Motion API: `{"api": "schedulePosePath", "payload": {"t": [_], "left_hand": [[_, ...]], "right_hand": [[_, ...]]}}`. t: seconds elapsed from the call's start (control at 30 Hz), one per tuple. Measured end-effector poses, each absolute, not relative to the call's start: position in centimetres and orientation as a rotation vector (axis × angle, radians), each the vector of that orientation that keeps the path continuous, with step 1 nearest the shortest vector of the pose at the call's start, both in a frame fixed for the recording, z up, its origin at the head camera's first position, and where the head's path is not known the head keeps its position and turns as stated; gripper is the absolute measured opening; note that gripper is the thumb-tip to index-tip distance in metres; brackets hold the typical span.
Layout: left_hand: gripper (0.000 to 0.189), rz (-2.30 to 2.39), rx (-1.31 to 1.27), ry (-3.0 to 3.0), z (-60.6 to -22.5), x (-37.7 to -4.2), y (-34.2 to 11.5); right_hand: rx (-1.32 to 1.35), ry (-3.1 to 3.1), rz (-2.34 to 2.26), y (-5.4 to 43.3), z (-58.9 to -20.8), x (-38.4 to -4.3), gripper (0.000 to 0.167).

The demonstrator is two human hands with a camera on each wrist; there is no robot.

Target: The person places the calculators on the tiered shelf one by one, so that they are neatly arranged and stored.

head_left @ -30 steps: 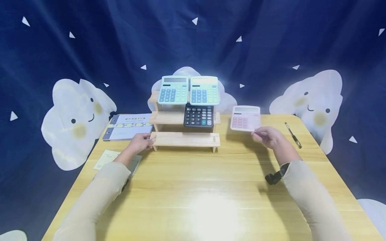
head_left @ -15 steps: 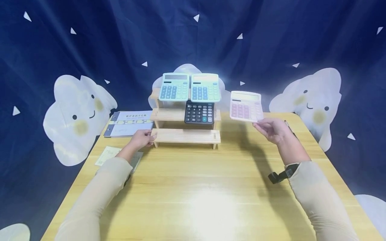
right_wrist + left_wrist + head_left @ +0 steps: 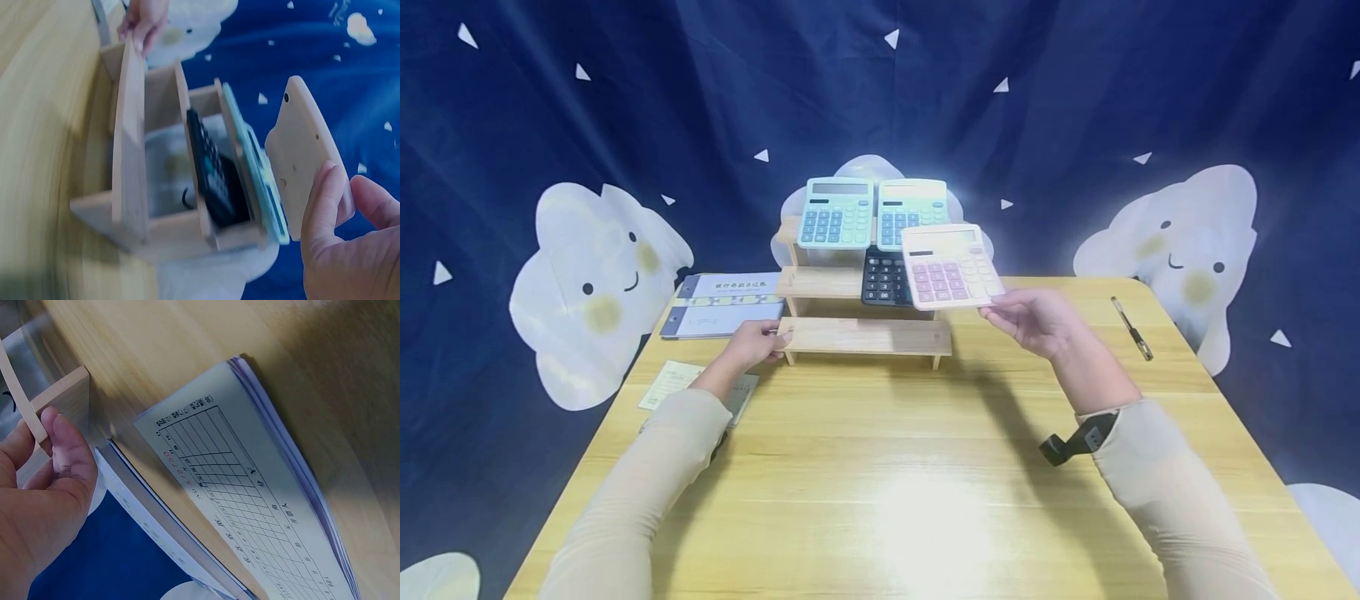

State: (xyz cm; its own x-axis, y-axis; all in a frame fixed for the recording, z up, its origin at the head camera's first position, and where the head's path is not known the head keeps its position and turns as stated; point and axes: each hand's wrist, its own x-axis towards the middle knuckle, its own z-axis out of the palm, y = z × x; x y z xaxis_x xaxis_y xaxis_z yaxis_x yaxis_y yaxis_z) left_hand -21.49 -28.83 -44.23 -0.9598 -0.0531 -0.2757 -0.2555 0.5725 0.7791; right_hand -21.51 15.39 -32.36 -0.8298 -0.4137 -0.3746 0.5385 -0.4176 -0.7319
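My right hand [image 3: 1033, 321] pinches a pink calculator [image 3: 951, 271] by its lower right corner. Held up in the air, it overlaps the black calculator [image 3: 880, 279] and one light-blue calculator [image 3: 912, 196] in the head view. Its plain back [image 3: 306, 150] shows in the right wrist view. At the left end of the lowest shelf of a three-step wooden rack [image 3: 865, 336], my left hand [image 3: 752, 346] pinches the board's edge between thumb and fingers. Another light-blue calculator [image 3: 837, 215] leans on the top step; the black one stands on the middle step.
Behind the left hand lies a grey-white account book [image 3: 722, 307]. Nearer on the left is a pad of printed forms [image 3: 231, 481], partly under the forearm. A pen [image 3: 1131, 329] lies at the right of the wooden table [image 3: 850, 467]. A blue curtain hangs behind.
The right hand has raised the pink calculator from low beside the rack and carried it left, in front of the black calculator. The left hand keeps its grip on the rack.
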Motion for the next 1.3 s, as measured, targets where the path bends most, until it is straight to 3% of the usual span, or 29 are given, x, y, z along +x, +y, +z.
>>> {"api": "schedulePosePath", "payload": {"t": [0.37,1.07,1.3], "left_hand": [[0.059,1.356,-0.253,2.571,-44.1,-21.4,-29.0],[0.057,1.366,-0.291,2.555,-44.2,-21.8,-28.8],[0.047,1.401,-0.220,2.575,-44.5,-21.7,-28.9]], "right_hand": [[0.052,1.242,-2.121,9.5,-33.8,-20.9,0.022],[0.203,1.282,-2.107,-0.7,-36.2,-22.0,0.015],[0.298,1.216,-2.164,-3.4,-36.8,-22.3,0.014]]}}
